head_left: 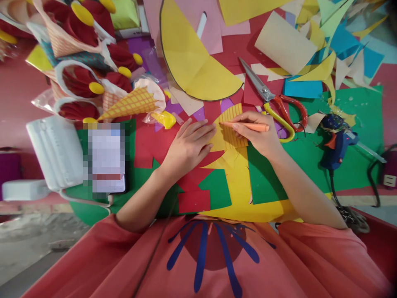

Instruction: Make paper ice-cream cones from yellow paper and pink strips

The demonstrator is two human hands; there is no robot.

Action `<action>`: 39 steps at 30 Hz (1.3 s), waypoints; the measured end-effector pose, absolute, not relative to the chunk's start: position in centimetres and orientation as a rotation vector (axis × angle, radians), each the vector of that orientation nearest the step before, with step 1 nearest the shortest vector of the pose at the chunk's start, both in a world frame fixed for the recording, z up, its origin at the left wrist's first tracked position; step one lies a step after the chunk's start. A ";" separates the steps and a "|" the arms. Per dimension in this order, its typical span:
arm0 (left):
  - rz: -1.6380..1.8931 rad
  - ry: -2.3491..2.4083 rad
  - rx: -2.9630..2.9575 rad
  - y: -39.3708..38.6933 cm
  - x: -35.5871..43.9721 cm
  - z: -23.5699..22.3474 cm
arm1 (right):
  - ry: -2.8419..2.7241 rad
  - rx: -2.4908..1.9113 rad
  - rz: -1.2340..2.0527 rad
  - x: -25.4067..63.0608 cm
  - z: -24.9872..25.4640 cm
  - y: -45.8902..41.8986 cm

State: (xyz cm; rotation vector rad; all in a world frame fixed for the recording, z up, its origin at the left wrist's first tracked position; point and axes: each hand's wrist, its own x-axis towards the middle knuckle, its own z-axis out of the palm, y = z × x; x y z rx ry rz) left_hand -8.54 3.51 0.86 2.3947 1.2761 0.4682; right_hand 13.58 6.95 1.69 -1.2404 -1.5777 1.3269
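Observation:
My right hand [259,132] is closed around an orange marker [249,126], whose tip rests on a yellow paper piece [233,134] marked with orange stripes. Flat beside it, my left hand [192,142] presses the paper's left edge with fingers stretched out. Beneath both hands lie overlapping red and yellow paper scraps. Just beyond my right hand are large scissors [265,92] with one red and one yellow handle loop. Above my hands lies a yellow paper half-disc [195,62] with a dark outline. A yellow cone with an orange lattice [132,102] sits to the upper left.
Several paper cones with dark red filling [77,80] crowd the upper left. A phone with a blurred screen [107,159] lies by a white case [56,151]. A blue glue gun [336,149] with its cord is at right. Cut paper scraps [344,41] and a beige paper roll [285,43] lie at upper right.

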 end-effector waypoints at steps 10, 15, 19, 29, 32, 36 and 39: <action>0.523 1.288 2.419 3.6 -8.6 0.8 | -1.575 -1.258 1.347 13.6 1.8 6.9; 0.530 1.282 2.404 3.6 -8.6 0.7 | -1.572 -1.257 1.352 13.6 1.9 6.9; 0.532 1.281 2.429 3.6 -8.7 0.6 | -1.552 -1.263 1.379 13.6 2.0 6.8; 0.531 1.284 2.443 3.6 -8.7 0.7 | -1.594 -1.278 1.371 13.5 2.4 6.8; 0.543 1.280 2.452 3.6 -8.7 0.7 | -1.584 -1.275 1.388 13.4 2.5 6.7; 0.551 1.287 2.461 3.6 -8.6 0.6 | -1.592 -1.293 1.397 13.4 2.6 6.8; 0.539 1.295 2.448 3.6 -8.6 0.6 | -1.622 -1.309 1.383 13.4 2.6 6.8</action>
